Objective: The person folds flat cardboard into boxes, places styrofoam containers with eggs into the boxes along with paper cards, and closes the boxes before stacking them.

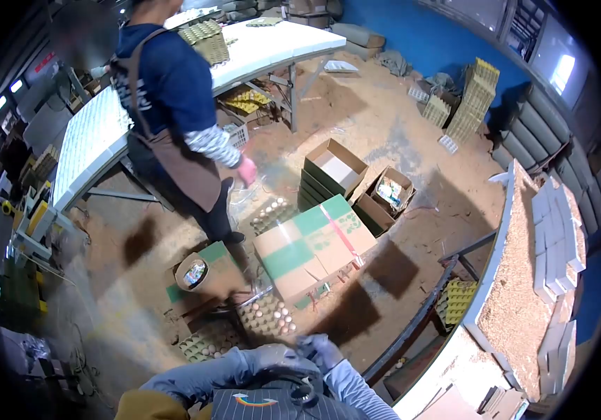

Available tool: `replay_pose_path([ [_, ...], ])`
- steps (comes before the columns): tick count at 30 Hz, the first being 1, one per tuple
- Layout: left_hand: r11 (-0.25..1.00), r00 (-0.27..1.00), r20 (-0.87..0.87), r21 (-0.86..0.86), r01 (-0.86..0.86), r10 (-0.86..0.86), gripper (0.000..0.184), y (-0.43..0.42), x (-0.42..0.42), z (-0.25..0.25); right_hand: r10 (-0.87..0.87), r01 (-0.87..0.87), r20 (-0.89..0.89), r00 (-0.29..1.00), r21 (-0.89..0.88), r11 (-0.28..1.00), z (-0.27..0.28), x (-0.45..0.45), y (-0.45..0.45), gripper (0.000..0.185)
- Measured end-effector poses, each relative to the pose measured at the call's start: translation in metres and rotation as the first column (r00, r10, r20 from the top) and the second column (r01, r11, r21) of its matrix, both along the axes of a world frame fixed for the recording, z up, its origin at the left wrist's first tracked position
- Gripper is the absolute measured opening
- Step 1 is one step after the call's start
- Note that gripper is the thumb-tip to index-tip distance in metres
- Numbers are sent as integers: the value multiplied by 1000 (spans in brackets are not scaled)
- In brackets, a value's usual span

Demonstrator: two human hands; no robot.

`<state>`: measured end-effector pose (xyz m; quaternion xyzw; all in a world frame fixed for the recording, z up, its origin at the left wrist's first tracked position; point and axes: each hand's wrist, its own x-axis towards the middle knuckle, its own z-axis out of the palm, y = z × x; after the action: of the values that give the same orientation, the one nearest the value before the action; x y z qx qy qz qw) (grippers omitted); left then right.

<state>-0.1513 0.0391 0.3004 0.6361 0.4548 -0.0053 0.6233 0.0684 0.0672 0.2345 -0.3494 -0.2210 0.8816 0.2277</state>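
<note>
Both my hands, in grey gloves, are close together in front of my striped apron (265,402) at the bottom of the head view. My left hand (276,358) is bent inward, its fingers mostly hidden. My right hand (321,350) has curled fingers beside it; what they hold, if anything, is too small to make out. Just beyond my hands is an egg tray (267,315) with several eggs, and another tray (202,346) is at its left. A large taped carton (314,248) with green patches and a pink strap stands ahead.
A co-worker (167,91) in a brown apron stands by a white-topped table (279,42). Open cartons (335,166) and a round tub (192,271) are around the large carton. At right, a bench (503,336) bears sawdust-like material and grey blocks (552,238). Stacked egg trays (474,98) stand behind.
</note>
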Motion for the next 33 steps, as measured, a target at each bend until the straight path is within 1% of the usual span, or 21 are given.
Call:
replay_pose_path([
  [1,991,991,36,-5,132,-132,41,-19,-16,-14,-85,60,-87,993,-262,963,24,-1,6,37],
  [2,949,953,-77,94,300,-293,41,-33,-24,-1,-276,287,78,958,-269,920,54,-4,-1,37],
  [3,972,986,-29,166,164,-162,36,-61,-35,-18,22,-19,49,999,-60,998,51,-5,-4,36],
  [4,976,987,-78,153,155,-144,34,-70,-35,-24,301,-318,105,948,241,917,47,-7,-7,34],
  [5,981,984,-135,143,133,-113,33,-70,-36,-25,459,-481,177,871,503,718,47,-9,-10,33],
  [6,917,979,-164,396,-46,120,32,-75,-35,-6,518,-629,371,771,570,528,47,-22,-26,33],
  [8,889,967,-218,457,-18,132,26,-59,-33,35,396,-855,757,519,462,236,30,-51,-62,33],
  [10,751,968,-214,659,42,134,23,-59,-27,31,208,-943,920,332,330,43,8,-67,-76,33],
  [11,574,958,-252,809,129,140,22,-64,-24,5,135,-960,953,272,278,-26,-3,-68,-82,33],
  [12,605,951,-265,787,121,156,22,-68,-24,7,81,-969,970,227,233,-75,-11,-67,-84,34],
  [18,615,978,-179,785,78,104,20,-63,-30,8,-34,-961,983,178,166,-221,-32,-52,-81,35],
  [19,724,983,-152,689,29,106,18,-57,-36,32,-41,-951,976,213,197,-238,-22,-52,-75,35],
  [21,774,997,-75,633,23,31,24,-46,-41,5,-56,-949,969,242,224,-220,35,-56,-62,36],
  [22,802,997,-21,595,-48,75,30,-40,-43,7,-31,-964,966,257,254,-79,82,-60,-50,36],
  [23,888,982,-156,460,-26,110,35,-33,-43,11,-11,-958,959,282,282,57,111,-56,-36,35],
  [25,970,971,-203,232,-78,127,39,-10,-38,25,97,-675,775,625,473,566,89,-26,8,28],
  [26,880,986,-132,475,-27,101,36,-14,-39,-13,-13,-507,662,749,586,632,77,-7,37,26],
  [27,902,975,-96,407,-146,201,43,-6,-34,-6,-135,-320,527,839,678,661,63,9,70,24],
  [29,775,990,3,623,-111,139,43,-1,-29,-74,-236,-40,569,788,430,902,24,46,151,24],
  [31,912,928,-227,356,-205,297,43,19,-10,-60,-341,227,523,781,270,936,-10,83,244,21],
  [33,939,878,-382,290,-183,289,44,41,14,-43,-498,8,572,652,651,759,-124,139,350,25],
])
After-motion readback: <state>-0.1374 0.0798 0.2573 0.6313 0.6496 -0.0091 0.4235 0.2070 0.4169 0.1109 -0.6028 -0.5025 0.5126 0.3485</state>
